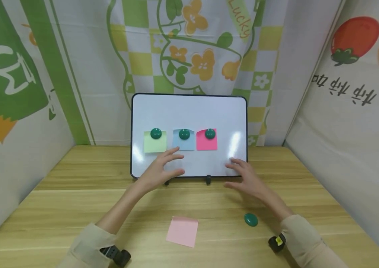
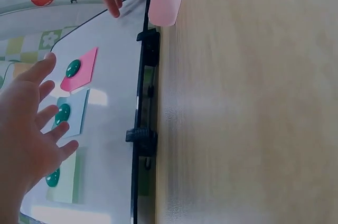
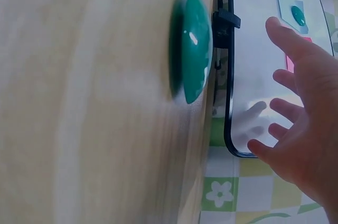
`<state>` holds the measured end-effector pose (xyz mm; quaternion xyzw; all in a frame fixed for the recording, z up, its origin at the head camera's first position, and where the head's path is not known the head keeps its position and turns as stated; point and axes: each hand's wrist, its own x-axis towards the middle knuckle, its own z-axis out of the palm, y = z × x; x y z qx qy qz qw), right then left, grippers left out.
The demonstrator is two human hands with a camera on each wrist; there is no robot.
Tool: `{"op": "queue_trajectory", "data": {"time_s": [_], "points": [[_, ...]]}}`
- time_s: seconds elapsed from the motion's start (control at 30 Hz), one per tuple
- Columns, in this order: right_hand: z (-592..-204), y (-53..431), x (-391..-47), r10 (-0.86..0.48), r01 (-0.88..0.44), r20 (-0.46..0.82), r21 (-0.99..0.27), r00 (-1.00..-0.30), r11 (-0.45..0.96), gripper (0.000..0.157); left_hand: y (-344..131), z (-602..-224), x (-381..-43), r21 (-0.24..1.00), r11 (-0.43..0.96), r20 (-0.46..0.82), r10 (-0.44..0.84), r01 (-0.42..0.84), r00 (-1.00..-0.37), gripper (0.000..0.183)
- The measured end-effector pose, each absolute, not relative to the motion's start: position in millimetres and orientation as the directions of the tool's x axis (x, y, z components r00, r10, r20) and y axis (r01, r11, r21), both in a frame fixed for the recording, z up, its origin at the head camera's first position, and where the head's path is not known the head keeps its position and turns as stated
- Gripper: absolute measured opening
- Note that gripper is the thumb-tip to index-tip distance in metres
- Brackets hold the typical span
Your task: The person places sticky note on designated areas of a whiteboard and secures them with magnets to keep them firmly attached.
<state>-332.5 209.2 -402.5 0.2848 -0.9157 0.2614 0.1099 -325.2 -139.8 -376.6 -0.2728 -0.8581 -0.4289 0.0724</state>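
Note:
A small whiteboard (image 1: 189,111) with a black frame stands upright on the table. Green round magnets hold a light green sticky note (image 1: 155,146), a blue sticky note (image 1: 184,145) and a bright pink sticky note (image 1: 206,144) in a row on it. My left hand (image 1: 161,169) hovers before the board's lower left, fingers spread and holding nothing. On the other side my right hand (image 1: 248,178) reaches toward the lower right corner, its fingers apart and also without anything. Nearer me lie a pale pink sticky note (image 1: 182,231) and a loose green magnet (image 1: 251,219).
Black stand feet (image 1: 208,180) support the board's lower edge. The wooden table (image 1: 75,208) runs back to a printed curtain (image 1: 92,74) behind the board. More printed cloth (image 1: 350,123) hangs along the right side. Each wrist wears a strapped camera.

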Motion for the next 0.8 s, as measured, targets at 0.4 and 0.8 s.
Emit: {"op": "queue_trajectory", "data": {"time_s": [0.4,0.8], "points": [[-402.0,212.3,-317.5,-0.532,-0.559,0.209,-0.485,-0.821,0.672,0.067,-139.5,-383.9,-310.5,0.724,0.463,0.288,0.472,0.512,-0.833,0.051],[-404.2,226.4,-301.7,-0.589,-0.547,0.088,-0.499,-0.803,0.672,0.071,-134.7,-388.1,-299.6,0.711,0.508,0.059,0.645,0.486,-0.762,0.040]]}}
